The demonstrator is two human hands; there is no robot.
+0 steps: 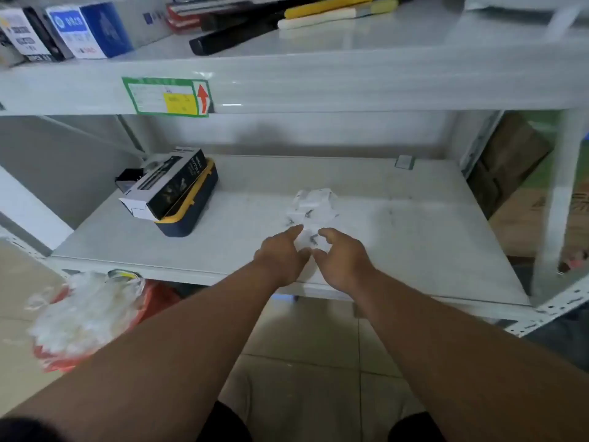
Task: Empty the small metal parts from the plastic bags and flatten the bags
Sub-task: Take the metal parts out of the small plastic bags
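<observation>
On the shelf, both the left hand and right hand pinch one small bag, seemingly mid-emptying, while more bags with metal parts wait behind.

Single head-worn view, looking forward and down from close above the white metal shelf.

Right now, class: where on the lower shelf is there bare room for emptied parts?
Bare shelf lies right of the plastic bags, and between them and the black box. It is crowded at both hands, front centre.
</observation>
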